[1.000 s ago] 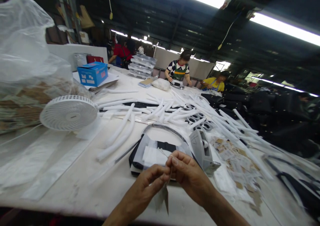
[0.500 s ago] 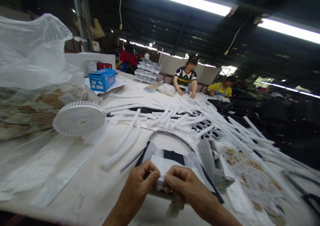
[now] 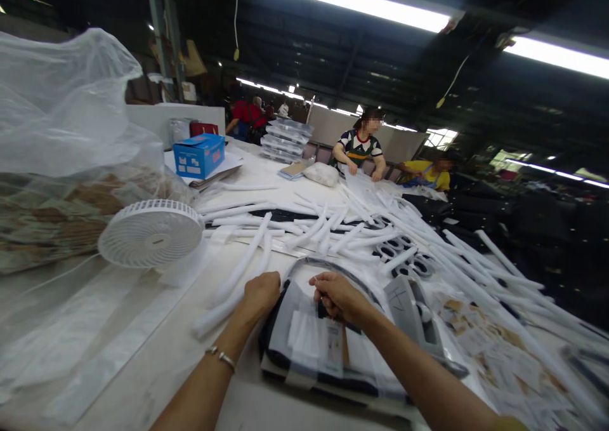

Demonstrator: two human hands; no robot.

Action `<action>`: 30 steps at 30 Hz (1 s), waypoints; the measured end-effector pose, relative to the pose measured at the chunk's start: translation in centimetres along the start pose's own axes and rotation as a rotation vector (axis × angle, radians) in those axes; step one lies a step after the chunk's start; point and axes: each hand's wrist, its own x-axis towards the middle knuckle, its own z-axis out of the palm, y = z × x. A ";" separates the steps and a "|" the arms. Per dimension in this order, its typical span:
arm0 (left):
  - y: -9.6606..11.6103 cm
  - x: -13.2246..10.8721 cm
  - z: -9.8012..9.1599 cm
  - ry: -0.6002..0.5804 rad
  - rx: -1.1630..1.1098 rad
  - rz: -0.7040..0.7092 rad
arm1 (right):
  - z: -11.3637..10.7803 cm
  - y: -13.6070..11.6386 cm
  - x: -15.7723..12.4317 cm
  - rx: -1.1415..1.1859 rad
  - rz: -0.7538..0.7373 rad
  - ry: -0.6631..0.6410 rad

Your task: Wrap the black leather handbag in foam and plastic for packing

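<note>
In front of me lies a dark bag (image 3: 280, 348) with grey-white wrapping over it, its looped handle (image 3: 328, 263) arching at the far side. Clear plastic and a brown-edged tag (image 3: 340, 345) rest on its face. My left hand (image 3: 262, 291) is closed at the bag's far left corner, beside the handle's end; its fingertips are hidden. Over the bag, inside the handle loop, my right hand (image 3: 340, 296) has thumb and fingers pinched together. What either hand holds, if anything, I cannot make out. Right of the bag stands a grey tape dispenser (image 3: 404, 307).
White padded tubes (image 3: 242, 256) spread over the table, with dark rings (image 3: 394, 247) among them. At left are a white fan (image 3: 152, 234), a large plastic bag (image 3: 71, 209) and a blue box (image 3: 200, 156). Small packets (image 3: 504, 361) lie right. A co-worker (image 3: 359, 148) stands opposite.
Both hands have moved from the bag's near middle to its far side and apart from each other. The tag on its face is now uncovered. The co-worker opposite now lifts a white sheet.
</note>
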 end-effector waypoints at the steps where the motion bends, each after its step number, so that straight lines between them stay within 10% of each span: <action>1: -0.3 0.7 0.5 -0.027 -0.016 -0.007 | -0.1 -0.2 1.3 -0.028 0.045 -0.005; 9: -2.2 2.7 2.4 -0.059 -0.332 0.187 | 0.0 -0.8 9.4 -0.177 0.351 -0.242; 18: -1.9 2.8 3.3 -0.014 -0.599 0.236 | 0.0 0.8 10.6 -0.024 0.244 -0.516; 30: -1.3 2.3 1.8 0.108 -0.352 0.027 | -1.0 0.1 9.9 -0.214 0.096 -0.326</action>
